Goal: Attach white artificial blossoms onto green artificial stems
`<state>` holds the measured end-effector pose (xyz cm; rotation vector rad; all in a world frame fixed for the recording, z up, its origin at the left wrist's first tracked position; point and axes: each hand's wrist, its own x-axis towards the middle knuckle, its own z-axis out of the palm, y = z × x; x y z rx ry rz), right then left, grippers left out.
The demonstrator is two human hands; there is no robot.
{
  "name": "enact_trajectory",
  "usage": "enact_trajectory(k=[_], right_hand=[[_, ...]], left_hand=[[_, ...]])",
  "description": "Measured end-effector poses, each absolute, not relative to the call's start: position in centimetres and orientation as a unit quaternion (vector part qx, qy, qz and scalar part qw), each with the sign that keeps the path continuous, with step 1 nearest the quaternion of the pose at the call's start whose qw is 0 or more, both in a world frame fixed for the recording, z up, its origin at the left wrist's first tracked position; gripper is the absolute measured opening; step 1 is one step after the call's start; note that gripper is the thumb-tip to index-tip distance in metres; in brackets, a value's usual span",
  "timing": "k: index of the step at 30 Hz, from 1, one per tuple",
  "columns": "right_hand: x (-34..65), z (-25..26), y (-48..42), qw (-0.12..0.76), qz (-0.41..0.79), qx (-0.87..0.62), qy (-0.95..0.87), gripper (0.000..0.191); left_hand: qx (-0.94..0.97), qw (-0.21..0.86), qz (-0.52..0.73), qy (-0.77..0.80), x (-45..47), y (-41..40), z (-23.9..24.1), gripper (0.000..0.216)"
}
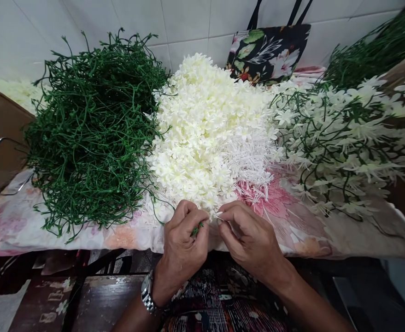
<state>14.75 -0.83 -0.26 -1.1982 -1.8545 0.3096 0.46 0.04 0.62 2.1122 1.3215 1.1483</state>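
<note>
My left hand (185,237) is closed around a green plastic stem (196,228); only a short bit of it shows between the fingers. Opposite it, my right hand (250,237) pinches a thin white flower stamen (218,214) between thumb and forefinger. Both hands meet at the table's front edge, fingertips a small gap apart. Just beyond them rises a heap of cream artificial flower heads (202,124). Loose white stamens (249,161) lie on its right side. A big tangle of green stems (95,124) stands to the left.
Finished white flowers on green stems (347,138) are piled at the right. A flowered cloth (126,237) covers the table. A black floral bag (267,53) leans by the tiled wall (188,23). A brown box (2,124) stands at far left, with more greenery (371,50) at back right.
</note>
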Motion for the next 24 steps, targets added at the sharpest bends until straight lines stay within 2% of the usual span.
enact_trajectory(k=[8, 15, 24], right_hand=[[15.0, 0.9, -1.3, 0.459, 0.138, -0.458, -0.749, 0.016], [15.1, 1.9, -1.9, 0.449, 0.161, -0.424, -0.77, 0.015], [14.2, 2.0, -2.2, 0.443, 0.14, -0.455, -0.76, 0.015]], left_hand=[[0.737, 0.228, 0.427, 0.472, -0.8, -0.9, 1.5, 0.02], [0.677, 0.363, 0.399, 0.501, -0.7, -1.1, 3.1, 0.008], [0.577, 0.447, 0.464, 0.502, -0.3, -1.4, 2.7, 0.013]])
